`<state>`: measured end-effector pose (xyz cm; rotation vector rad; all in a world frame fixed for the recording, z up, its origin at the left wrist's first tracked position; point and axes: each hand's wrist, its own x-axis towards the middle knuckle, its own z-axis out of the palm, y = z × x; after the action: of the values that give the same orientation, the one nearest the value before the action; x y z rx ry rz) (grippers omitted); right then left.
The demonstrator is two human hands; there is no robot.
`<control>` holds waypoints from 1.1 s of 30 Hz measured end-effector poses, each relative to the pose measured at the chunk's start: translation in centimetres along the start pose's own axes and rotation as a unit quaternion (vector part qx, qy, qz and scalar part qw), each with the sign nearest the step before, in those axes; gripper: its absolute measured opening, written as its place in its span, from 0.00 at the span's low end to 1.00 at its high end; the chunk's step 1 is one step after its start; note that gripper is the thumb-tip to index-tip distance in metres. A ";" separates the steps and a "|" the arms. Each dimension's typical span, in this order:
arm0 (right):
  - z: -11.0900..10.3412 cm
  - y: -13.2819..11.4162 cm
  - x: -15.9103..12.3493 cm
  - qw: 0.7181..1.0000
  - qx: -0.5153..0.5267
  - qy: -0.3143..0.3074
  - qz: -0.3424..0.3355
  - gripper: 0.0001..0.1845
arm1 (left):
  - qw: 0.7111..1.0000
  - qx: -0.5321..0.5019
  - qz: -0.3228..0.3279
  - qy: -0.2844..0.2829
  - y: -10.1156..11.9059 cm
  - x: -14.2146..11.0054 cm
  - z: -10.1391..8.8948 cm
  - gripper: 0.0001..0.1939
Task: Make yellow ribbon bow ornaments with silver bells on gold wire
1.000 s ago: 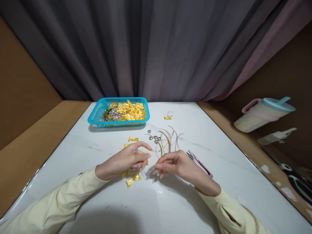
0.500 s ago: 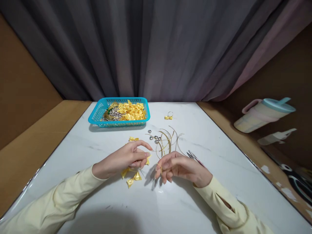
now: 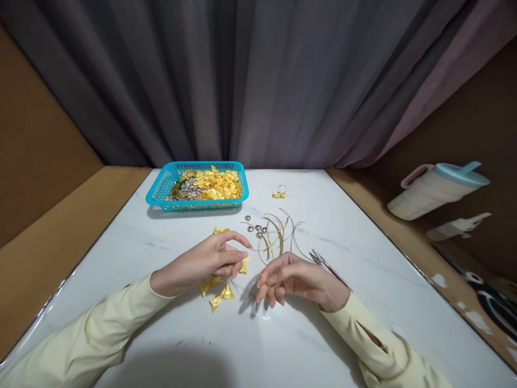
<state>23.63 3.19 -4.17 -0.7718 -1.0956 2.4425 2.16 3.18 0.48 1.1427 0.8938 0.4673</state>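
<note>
My left hand (image 3: 210,260) pinches a yellow satin bow (image 3: 245,264) between thumb and fingers, with the index finger stretched out above it. To its right, my right hand (image 3: 301,277) has thumb and index finger closed on a short gold cord (image 3: 262,275); its other fingers curl loosely. The two hands are apart, just above the table. Below my left hand lie loose yellow bows (image 3: 222,298), partly covered by the fingers. Beyond the hands are several silver heart-shaped beads (image 3: 259,235) and a scatter of curved gold cords (image 3: 280,233).
A blue basket (image 3: 197,205) of yellow bows, silver beads and gold cords stands at the back left. A small bow on a ring (image 3: 279,195) lies behind the cords. Snips (image 3: 323,261) rest beside my right hand. A tumbler (image 3: 440,188) and large scissors (image 3: 490,304) are at the right.
The cord in my right hand has turned from hanging downward to slanting up and left. Both hands stay in nearly the same place.
</note>
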 end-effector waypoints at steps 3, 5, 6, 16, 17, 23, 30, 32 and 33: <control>0.1 -0.1 -0.1 1.000 0.015 -0.011 -0.002 0.11 | 1.000 -0.002 0.001 -0.004 -0.1 0.0 0.0 0.08; 0.2 -0.1 -0.1 1.000 0.019 -0.005 0.001 0.11 | 1.000 -0.002 0.002 -0.007 -0.1 0.0 0.0 0.08; 0.2 -0.1 -0.1 1.000 0.019 0.001 0.003 0.10 | 1.000 -0.001 0.002 -0.007 -0.1 0.0 0.0 0.08; -0.3 0.1 0.1 1.000 0.019 -0.003 -0.004 0.11 | 1.000 0.028 0.005 0.009 0.5 -0.2 0.0 0.08; -0.3 0.2 0.1 1.000 0.019 -0.004 -0.003 0.12 | 0.999 0.031 0.007 0.008 0.5 -0.2 -0.1 0.09; -0.3 0.1 0.1 1.000 0.025 -0.004 0.000 0.11 | 0.999 0.038 0.015 0.018 0.9 -0.4 -0.2 0.09; -0.4 0.1 0.2 1.000 0.013 -0.007 -0.001 0.10 | 0.999 0.043 0.014 0.023 1.1 -0.6 -0.3 0.09; -0.4 0.1 0.2 1.000 0.010 -0.007 0.002 0.10 | 0.999 0.044 0.015 0.025 1.1 -0.6 -0.4 0.09; -0.4 0.1 0.1 1.000 0.010 -0.006 0.003 0.10 | 0.999 0.045 0.015 0.027 1.1 -0.6 -0.4 0.08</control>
<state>23.77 3.46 -4.51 -0.7553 -1.0736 2.4628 1.57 3.39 1.69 1.2317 0.9528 0.4895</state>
